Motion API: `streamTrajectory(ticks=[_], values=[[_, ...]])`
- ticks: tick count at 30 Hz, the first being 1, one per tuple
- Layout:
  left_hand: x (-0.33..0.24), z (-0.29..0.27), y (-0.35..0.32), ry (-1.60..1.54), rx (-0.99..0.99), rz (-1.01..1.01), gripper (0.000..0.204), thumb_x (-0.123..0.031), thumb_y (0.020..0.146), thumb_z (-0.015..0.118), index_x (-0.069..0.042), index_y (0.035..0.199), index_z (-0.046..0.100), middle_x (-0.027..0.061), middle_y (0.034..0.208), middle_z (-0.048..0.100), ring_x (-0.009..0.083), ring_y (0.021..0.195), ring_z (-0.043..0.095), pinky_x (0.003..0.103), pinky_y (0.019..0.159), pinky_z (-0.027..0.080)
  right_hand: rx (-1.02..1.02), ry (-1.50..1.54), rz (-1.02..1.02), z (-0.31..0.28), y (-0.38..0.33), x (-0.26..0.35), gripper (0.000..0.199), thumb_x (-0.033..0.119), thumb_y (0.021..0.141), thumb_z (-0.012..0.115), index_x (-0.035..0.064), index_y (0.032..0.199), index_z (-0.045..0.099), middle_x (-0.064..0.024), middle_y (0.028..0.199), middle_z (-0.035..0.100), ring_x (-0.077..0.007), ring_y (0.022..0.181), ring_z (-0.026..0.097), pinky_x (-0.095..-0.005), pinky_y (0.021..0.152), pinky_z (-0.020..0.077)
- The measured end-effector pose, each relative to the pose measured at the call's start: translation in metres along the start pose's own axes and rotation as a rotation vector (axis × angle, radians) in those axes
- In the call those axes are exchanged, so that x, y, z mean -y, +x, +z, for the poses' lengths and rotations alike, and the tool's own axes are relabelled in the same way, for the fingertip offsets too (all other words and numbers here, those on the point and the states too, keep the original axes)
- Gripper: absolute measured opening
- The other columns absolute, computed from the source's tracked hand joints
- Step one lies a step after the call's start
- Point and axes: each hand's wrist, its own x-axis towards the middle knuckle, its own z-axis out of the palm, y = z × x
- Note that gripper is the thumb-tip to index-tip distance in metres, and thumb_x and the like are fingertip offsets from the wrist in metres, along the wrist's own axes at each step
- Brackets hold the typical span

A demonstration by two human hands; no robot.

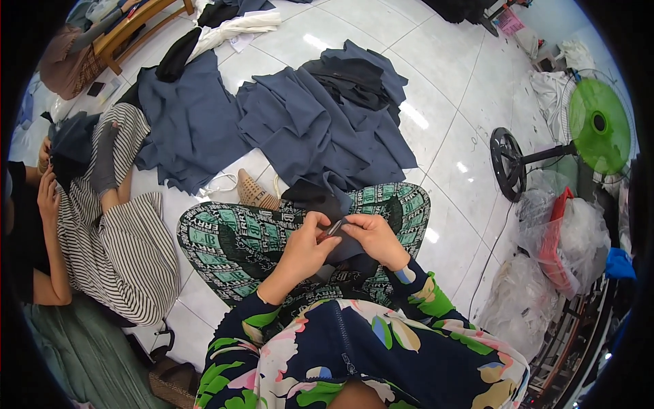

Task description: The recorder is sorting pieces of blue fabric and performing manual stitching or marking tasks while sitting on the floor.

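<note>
I sit with my legs folded under patterned green and black trousers (262, 232). Over my lap lies a dark grey-blue cloth piece (346, 251), with a black part (315, 198) at its far end. My left hand (304, 244) is closed around a small silver-bladed tool (333, 229); it looks like thread snips, but its handle is mostly covered by the fingers. Close beside it, my right hand (373, 238) pinches the edge of the cloth piece between thumb and fingers, near the tool's tip.
Dark grey-blue cloth pieces (300, 116) spread over the tiled floor ahead. At left sits a person in striped trousers (129, 252), handling dark cloth. A green fan (599, 123) and clear plastic bags (521, 293) stand at right. A wooden bench (133, 31) is at far left.
</note>
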Motion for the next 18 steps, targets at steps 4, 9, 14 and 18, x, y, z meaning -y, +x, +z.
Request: streamTrajectory(ticks=[4, 9, 14, 18], values=[[-0.0008, 0.0007, 0.0005, 0.003, 0.003, 0.001, 0.033, -0.01, 0.08, 0.068, -0.002, 0.102, 0.043, 0.0048, 0.065, 0.057, 0.0087, 0.058, 0.05, 0.024, 0.053, 0.039, -0.009, -0.016, 0.014, -0.0012, -0.0013, 0.0044, 0.018, 0.011, 0.089, 0.058, -0.0029, 0.099, 0.064, -0.0029, 0.079, 0.066, -0.006, 0.07, 0.055, -0.0233, 0.064, 0.0454], [0.0002, 0.001, 0.0007, -0.003, 0.004, 0.019, 0.033, -0.01, 0.08, 0.068, -0.002, 0.102, 0.044, 0.0041, 0.064, 0.056, 0.0083, 0.058, 0.049, 0.024, 0.053, 0.039, 0.005, 0.006, 0.015, -0.0008, -0.0019, 0.0039, 0.018, 0.01, 0.089, 0.057, -0.0022, 0.1, 0.064, -0.0035, 0.08, 0.066, -0.0065, 0.071, 0.056, -0.0233, 0.065, 0.0458], [-0.0013, 0.0013, 0.0016, -0.011, 0.016, 0.007, 0.033, -0.01, 0.08, 0.068, -0.002, 0.102, 0.043, 0.0036, 0.064, 0.056, 0.0077, 0.058, 0.049, 0.024, 0.053, 0.038, 0.037, -0.056, -0.035, -0.0009, -0.0008, 0.0017, 0.018, 0.009, 0.088, 0.057, -0.0011, 0.1, 0.065, -0.0039, 0.081, 0.067, -0.0068, 0.073, 0.057, -0.0235, 0.066, 0.046], [0.0028, 0.0021, 0.0025, -0.033, 0.007, 0.029, 0.033, -0.01, 0.081, 0.067, -0.002, 0.102, 0.043, 0.004, 0.064, 0.057, 0.0076, 0.058, 0.049, 0.024, 0.053, 0.038, 0.017, -0.021, -0.015, 0.0003, -0.0003, -0.0011, 0.018, 0.01, 0.088, 0.057, -0.0014, 0.1, 0.065, -0.0041, 0.08, 0.067, -0.0068, 0.072, 0.057, -0.0236, 0.066, 0.046]])
